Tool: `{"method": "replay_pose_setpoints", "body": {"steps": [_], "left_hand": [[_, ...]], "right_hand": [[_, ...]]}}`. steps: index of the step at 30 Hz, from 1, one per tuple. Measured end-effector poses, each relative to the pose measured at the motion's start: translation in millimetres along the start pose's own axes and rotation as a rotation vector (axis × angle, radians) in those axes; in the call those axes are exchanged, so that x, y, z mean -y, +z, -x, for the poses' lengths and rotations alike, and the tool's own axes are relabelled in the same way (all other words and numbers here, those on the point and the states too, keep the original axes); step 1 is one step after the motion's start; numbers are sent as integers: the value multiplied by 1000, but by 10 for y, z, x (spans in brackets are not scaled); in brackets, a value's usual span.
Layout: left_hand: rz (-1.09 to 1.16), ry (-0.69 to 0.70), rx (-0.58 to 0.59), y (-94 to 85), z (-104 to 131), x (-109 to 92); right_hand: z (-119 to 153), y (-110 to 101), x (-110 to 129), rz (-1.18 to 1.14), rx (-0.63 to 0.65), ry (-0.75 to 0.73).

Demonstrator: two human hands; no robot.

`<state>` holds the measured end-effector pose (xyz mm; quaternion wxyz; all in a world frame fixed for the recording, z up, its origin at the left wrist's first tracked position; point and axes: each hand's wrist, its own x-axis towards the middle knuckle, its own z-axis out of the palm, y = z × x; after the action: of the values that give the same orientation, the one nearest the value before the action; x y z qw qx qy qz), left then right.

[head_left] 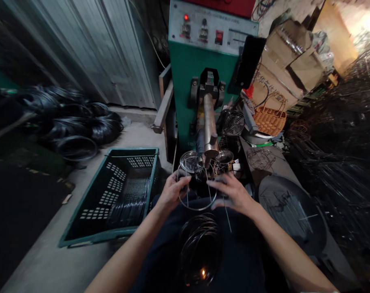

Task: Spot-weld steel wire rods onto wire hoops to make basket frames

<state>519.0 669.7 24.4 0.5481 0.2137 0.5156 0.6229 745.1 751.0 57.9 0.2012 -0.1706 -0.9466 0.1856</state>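
A round wire ring (198,209) with thin straight wires across it is in front of the welding machine's electrode arm (208,118). My left hand (175,189) grips the ring's left side, thumb and fingers closed on it. At the ring's right side is my right hand (234,192), its fingers bent and somewhat blurred. From beneath that hand a thin straight wire rod (227,217) slants down and appears to be held in it; the exact grip is hidden. Several loose wire rings (200,224) are stacked on my lap below.
The green welding machine (185,57) stands ahead with a lit red lamp. At left is a green plastic crate (111,234) holding wire pieces; black wire coils (102,126) lie beyond. On the right are a dark basin (318,228) with straight rods, a wicker basket (270,120) and wire racks (334,187).
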Motion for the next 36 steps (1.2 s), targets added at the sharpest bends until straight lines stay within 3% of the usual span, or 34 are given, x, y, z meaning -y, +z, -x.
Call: {"method": "replay_pose_setpoints", "body": {"steps": [3, 5, 7, 12, 23, 28, 32, 36], "left_hand": [[-7, 70, -10, 13, -326, -157], [-11, 121, -3, 25, -510, -250], [-18, 165, 8, 32, -638, -321], [-13, 201, -6, 15, -797, -401], [-25, 263, 41, -52, -1011, -332], [-37, 266, -25, -235, -879, -335], [-246, 199, -62, -509, -756, -156], [-407, 147, -86, -646, -791, -6]], "right_hand": [[-280, 35, -381, -308, -210, 262], [-522, 76, -598, -524, -250, 416], [-756, 128, -719, -623, -229, 453], [-1092, 199, -667, -725, -156, 455], [-1205, 132, -600, -751, -247, 492], [-881, -39, -425, -740, -292, 519], [-238, -42, -339, -792, -273, 614], [458, 170, -397, -852, -316, 753]]}}
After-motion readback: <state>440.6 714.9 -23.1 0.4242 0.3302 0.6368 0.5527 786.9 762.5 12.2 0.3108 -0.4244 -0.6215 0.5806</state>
